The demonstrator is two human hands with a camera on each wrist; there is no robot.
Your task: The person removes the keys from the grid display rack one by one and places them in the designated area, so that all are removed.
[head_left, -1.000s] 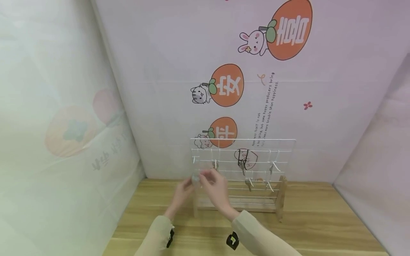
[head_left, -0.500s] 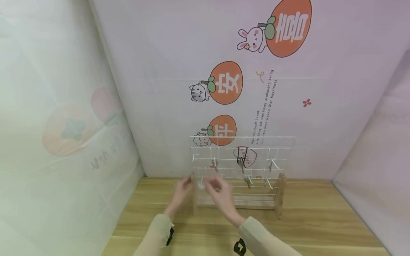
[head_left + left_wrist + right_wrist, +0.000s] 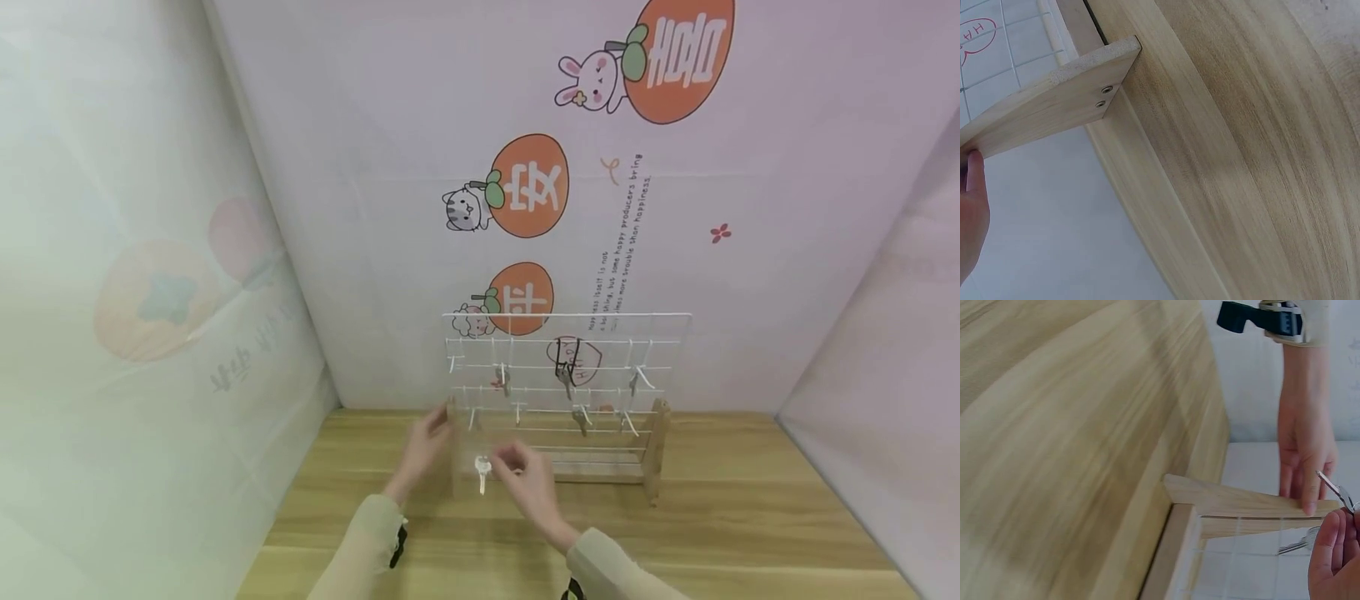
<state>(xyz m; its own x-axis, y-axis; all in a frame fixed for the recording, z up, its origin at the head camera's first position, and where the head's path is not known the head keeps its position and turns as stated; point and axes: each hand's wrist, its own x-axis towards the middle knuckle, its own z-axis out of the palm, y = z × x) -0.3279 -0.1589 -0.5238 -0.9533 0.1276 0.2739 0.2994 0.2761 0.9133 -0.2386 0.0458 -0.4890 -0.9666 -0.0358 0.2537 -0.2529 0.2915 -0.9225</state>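
Desk: wooden table (image 3: 720,508), wire key rack (image 3: 566,367) standing.
Right hand (image 3: 525,479): pinching key (image 3: 482,471) by its bow; light, stiff, slippery metal.
Left hand (image 3: 426,446): fingers straight, steadying rack post (image 3: 1241,503).

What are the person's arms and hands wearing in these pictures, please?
Both hands, the left hand and the right hand, are bare, with no gloves. Each arm is covered by a long, pale beige sleeve that ends at the wrist. A black clip-like device is strapped at the left cuff, and a similar black piece shows at the right cuff. No rings or markings can be made out.
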